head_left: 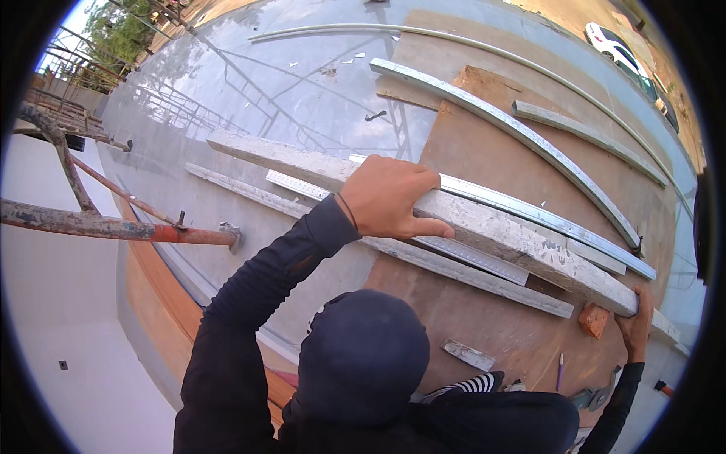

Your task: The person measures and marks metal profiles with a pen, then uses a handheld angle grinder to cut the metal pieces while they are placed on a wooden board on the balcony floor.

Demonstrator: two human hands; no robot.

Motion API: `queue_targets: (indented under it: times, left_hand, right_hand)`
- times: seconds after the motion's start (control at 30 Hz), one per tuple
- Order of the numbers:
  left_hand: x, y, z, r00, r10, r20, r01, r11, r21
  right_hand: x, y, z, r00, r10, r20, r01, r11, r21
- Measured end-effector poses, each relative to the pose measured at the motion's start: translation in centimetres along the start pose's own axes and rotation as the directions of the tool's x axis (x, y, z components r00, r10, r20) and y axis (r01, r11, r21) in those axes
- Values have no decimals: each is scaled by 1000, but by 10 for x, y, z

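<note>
Both hands on one long, cement-crusted bar (522, 240), which slants across the middle of my view from upper left to lower right. Left hand (387, 195): closed over the bar from above near mid-length, thumb along the near side. Right hand (637, 324): gripping the bar's right end; its fingers are partly hidden there.

A silver rail (560, 227) lies along the far side of the bar, a perforated strip (484, 261) along the near side. Nearer to me, a thin grey bar (476, 276) runs roughly parallel. An orange brick chunk (594, 321) sits just beside the right end; cannot tell whether the bar touches it.

Beyond these, on a brown board (469, 151): a long pale beam (514, 136), a shorter beam (590, 142) and, farthest out, a thin pipe (544, 72) that bends in the fisheye. The board lies on a shiny grey floor (302, 98).

Close to my striped sock (473, 384): a short grey offcut (467, 354), a purple pencil (560, 372) and, partly covered, a power tool (594, 397). At left, a rusty pole (98, 221) with an orange section. White car (616, 49) outside, upper right.
</note>
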State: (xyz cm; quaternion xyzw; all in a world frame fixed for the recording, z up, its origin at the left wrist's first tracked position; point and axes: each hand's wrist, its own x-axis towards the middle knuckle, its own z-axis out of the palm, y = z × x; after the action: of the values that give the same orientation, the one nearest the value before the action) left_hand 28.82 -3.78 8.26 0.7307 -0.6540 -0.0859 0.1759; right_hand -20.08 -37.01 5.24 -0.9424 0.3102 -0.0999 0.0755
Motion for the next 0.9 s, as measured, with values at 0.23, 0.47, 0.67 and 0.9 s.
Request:
queue_targets:
  times: [0.23, 0.47, 0.67, 0.9]
  left_hand:
    - [78, 54, 80, 994, 81, -70, -84, 996, -41]
    - [84, 47, 110, 991, 120, -57, -123, 992, -42]
    - [59, 14, 114, 994, 34, 104, -30, 999, -35]
    - [51, -15, 137, 992, 82, 93, -74, 994, -85]
  right_hand:
    - [56, -82, 24, 982, -121, 142, 113, 992, 63]
    - [40, -8, 48, 994, -57, 93, 31, 966, 257]
    - [43, -16, 80, 976, -8, 218, -56, 957, 285]
    - [47, -20, 102, 971, -9, 237, -63, 954, 294]
